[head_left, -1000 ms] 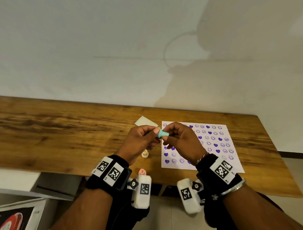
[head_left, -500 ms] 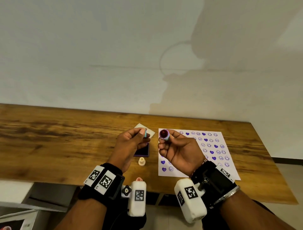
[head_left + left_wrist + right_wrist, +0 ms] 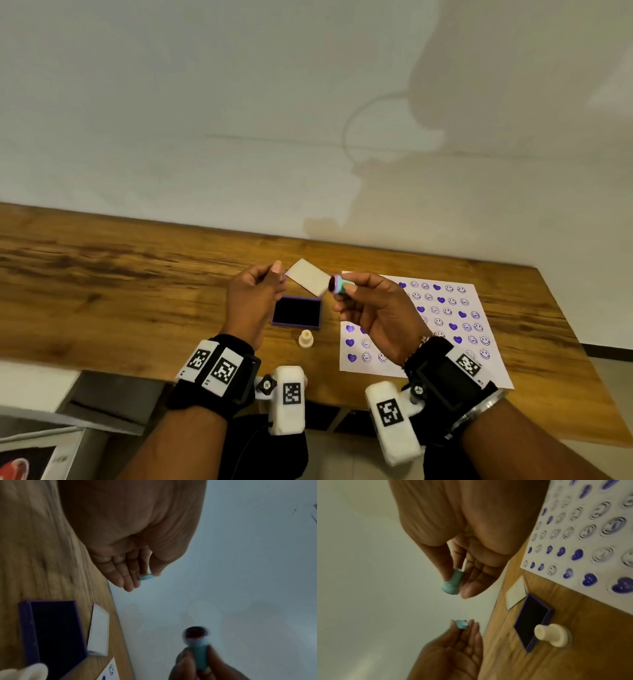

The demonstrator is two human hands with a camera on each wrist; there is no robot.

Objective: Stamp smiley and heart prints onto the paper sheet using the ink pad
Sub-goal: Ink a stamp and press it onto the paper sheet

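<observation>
Holding a small teal stamp (image 3: pixel 339 285) above the tabletop (image 3: pixel 137 291), pinched between thumb and fingers (image 3: pixel 471 588) of the right hand (image 3: pixel 376 315), its dark inked face turned up and toward the left. Pinching the stamp's teal cap (image 3: pixel 146 577) between thumb and fingertips of the left hand (image 3: pixel 251 301), raised just left of the stamp and apart from it. Lying open on the tabletop between the two hands, the purple ink pad (image 3: pixel 297 312), its pale lid (image 3: pixel 308 281) resting just behind it, and a cream stamp (image 3: pixel 305 339) standing upright just in front of it. Lying to the right of the pad, the paper sheet (image 3: pixel 486 359), already carrying rows of purple smileys and hearts, with some room seemingly left near its front edge. Judging the step in hand: getting the uncapped stamp inked. Doing it well probably means turning the stamp face down, bringing it squarely over the pad, pressing flat and evenly rather than on an edge, then lifting straight up without twisting. Parking the cap on the tabletop beside the lid, away from the paper, would free the left hand for steadying the sheet. Keeping fingertips high on the stem, clear of the wet face, should avoid smudges on the sheet.
</observation>
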